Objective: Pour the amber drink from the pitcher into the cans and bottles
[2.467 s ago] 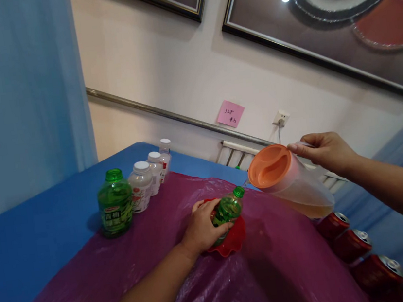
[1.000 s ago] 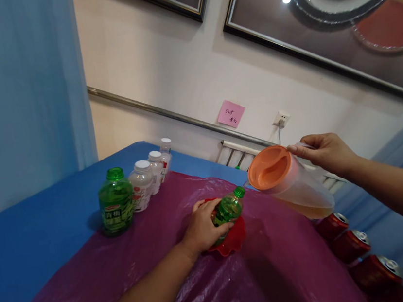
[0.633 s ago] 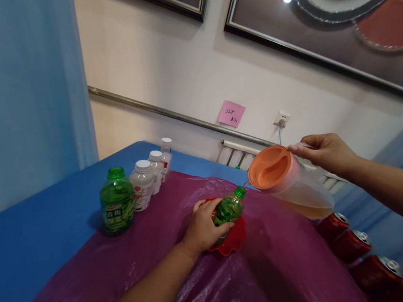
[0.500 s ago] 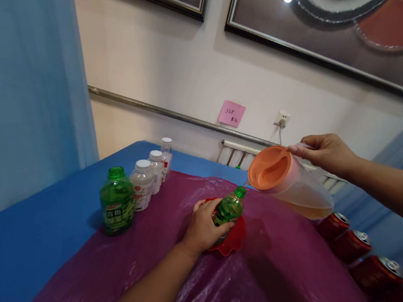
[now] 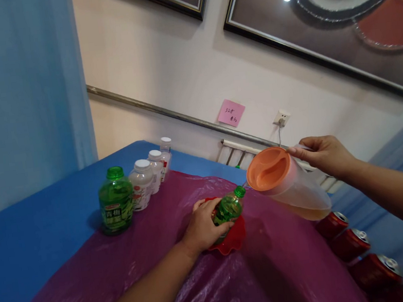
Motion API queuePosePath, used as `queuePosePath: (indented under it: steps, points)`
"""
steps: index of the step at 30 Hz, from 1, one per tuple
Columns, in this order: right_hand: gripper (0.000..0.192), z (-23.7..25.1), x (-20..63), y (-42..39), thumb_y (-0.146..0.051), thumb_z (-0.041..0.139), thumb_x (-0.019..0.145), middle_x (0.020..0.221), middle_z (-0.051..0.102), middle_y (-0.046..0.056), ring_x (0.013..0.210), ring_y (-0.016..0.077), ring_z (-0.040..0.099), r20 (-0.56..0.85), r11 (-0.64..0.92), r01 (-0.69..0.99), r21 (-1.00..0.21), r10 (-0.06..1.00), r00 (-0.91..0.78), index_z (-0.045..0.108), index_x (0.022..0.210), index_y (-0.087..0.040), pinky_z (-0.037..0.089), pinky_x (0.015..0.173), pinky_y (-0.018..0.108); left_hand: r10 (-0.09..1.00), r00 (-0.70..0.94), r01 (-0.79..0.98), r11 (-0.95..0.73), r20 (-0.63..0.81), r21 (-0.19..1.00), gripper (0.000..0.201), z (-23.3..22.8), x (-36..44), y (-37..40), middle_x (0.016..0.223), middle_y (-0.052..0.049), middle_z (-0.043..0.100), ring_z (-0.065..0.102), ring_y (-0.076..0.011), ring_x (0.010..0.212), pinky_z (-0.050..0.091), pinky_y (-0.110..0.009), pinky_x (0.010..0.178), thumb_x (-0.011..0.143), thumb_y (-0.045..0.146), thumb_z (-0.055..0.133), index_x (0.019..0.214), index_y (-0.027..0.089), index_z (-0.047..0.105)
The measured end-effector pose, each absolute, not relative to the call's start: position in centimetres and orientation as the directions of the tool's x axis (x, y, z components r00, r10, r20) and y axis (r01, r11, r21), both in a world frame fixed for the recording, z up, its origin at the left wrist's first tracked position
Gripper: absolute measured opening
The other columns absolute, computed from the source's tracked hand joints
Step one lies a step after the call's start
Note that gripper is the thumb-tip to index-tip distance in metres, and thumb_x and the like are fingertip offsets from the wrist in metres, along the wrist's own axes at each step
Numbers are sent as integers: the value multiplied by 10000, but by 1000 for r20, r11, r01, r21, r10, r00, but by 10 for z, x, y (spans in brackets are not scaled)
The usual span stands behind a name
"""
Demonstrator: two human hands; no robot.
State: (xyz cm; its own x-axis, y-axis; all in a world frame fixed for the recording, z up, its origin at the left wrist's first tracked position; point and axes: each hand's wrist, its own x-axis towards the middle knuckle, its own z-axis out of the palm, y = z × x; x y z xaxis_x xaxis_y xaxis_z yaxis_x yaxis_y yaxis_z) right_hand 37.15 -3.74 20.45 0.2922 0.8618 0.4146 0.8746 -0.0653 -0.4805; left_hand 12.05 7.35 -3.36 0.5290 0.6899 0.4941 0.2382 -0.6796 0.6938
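My left hand is wrapped round a green plastic bottle, which has no cap and leans a little to the right. A red scalloped dish lies under the bottle, partly hidden by the hand. My right hand grips the handle of a translucent pitcher with an orange lid. The pitcher is tipped to the left, its spout at the bottle's mouth, and some amber liquid sits low inside it. Whether liquid is flowing is hard to make out.
A second uncapped green bottle stands on the left beside several white-capped bottles. Several red cans line the right edge. Purple plastic sheeting covers part of the blue tabletop. A metal rail runs along the wall behind.
The pitcher is tipped very slightly differently, its lid facing me a touch more. Both hands keep their holds, and the bottle stays in place.
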Motion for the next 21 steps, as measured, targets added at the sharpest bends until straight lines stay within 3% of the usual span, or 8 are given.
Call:
queuePosePath:
  steps: [14, 18, 21]
  points:
    - [604, 183, 378, -42, -745, 726, 674, 488, 358, -48, 477, 101, 316, 405, -42, 806, -591, 849, 340, 478, 517, -217, 240, 441, 254, 701, 502, 237, -675, 507, 698, 611, -38, 121, 75, 1210, -56, 731, 642, -296, 1138, 401, -506, 1101, 655, 344, 856, 1226, 263, 654]
    - [585, 154, 391, -52, -721, 693, 735, 461, 373, -50, 441, 104, 333, 399, -34, 699, -715, 800, 447, 467, 526, -224, 260, 423, 253, 713, 502, 179, -640, 490, 747, 600, -40, 123, 76, 1217, -74, 719, 655, -289, 1133, 490, -462, 1023, 678, 320, 840, 1239, 240, 642]
    - [555, 111, 405, -63, -680, 697, 763, 478, 392, -58, 429, 105, 354, 364, 19, 513, -858, 726, 583, 454, 550, -228, 313, 426, 258, 724, 502, 109, -596, 473, 796, 588, -41, 126, 76, 1207, -71, 717, 681, -260, 1097, 544, -407, 960, 691, 287, 822, 1243, 225, 630]
